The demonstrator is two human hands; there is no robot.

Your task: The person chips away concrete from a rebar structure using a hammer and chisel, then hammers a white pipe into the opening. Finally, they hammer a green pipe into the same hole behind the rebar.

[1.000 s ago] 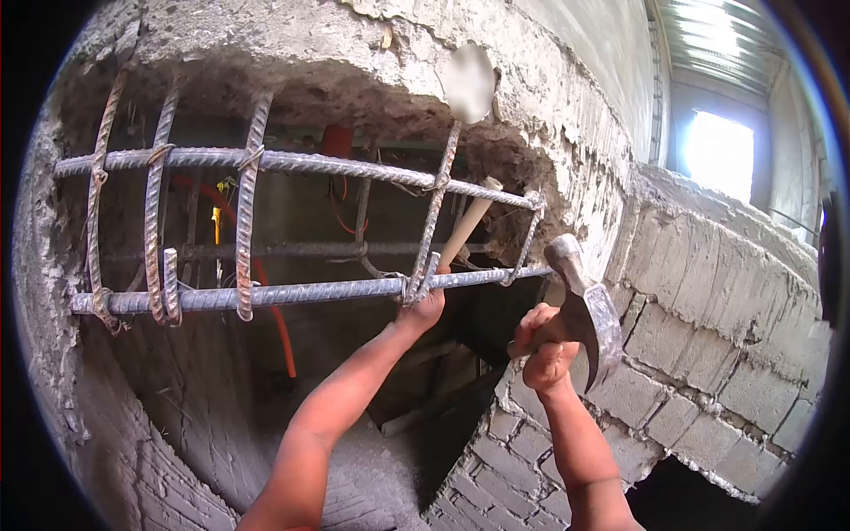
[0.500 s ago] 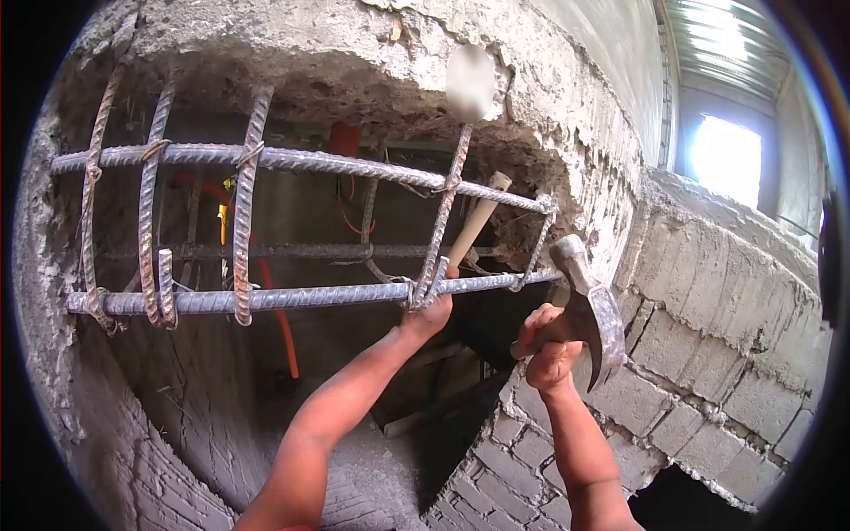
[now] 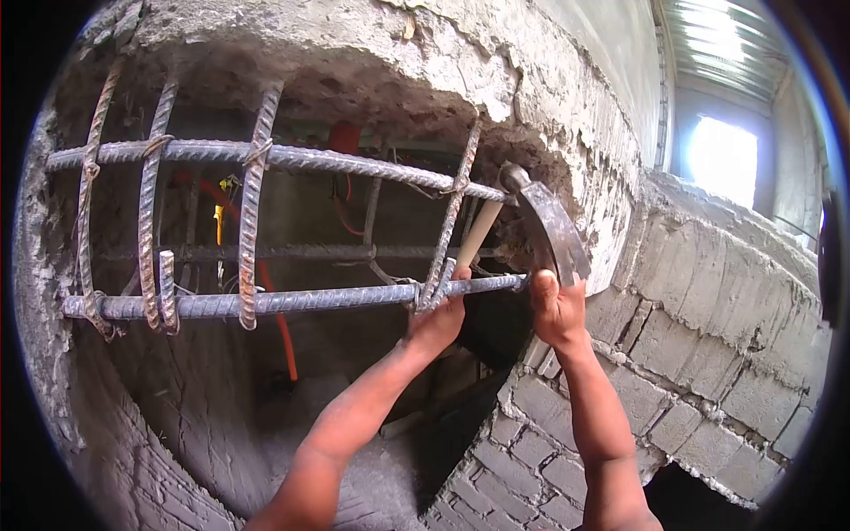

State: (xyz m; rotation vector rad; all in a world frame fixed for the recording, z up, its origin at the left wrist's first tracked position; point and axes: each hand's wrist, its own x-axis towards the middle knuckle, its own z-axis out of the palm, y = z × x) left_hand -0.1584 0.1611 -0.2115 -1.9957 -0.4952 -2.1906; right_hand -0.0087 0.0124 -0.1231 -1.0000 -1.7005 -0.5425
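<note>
Above you spans the rough, broken concrete [image 3: 292,35], and the block wall [image 3: 682,354] stands to your right. Across the dark opening run two horizontal ribbed rebars, the upper rebar [image 3: 354,165] and the lower rebar [image 3: 230,305], tied to upright bars. Your hands are apart. Your right hand [image 3: 562,311] is clamped on the claw hammer [image 3: 549,226], its claw end near your thumb. Your left hand [image 3: 438,325], partly behind the lower rebar, grips the lower part of the pale rod [image 3: 479,234], which leans up behind both rebars. The hammer's striking face is at the rod's upper end; you cannot tell whether they touch. The step in hand seems to be hammering the rod; another blow calls for a steady left grip and a square face.
</note>
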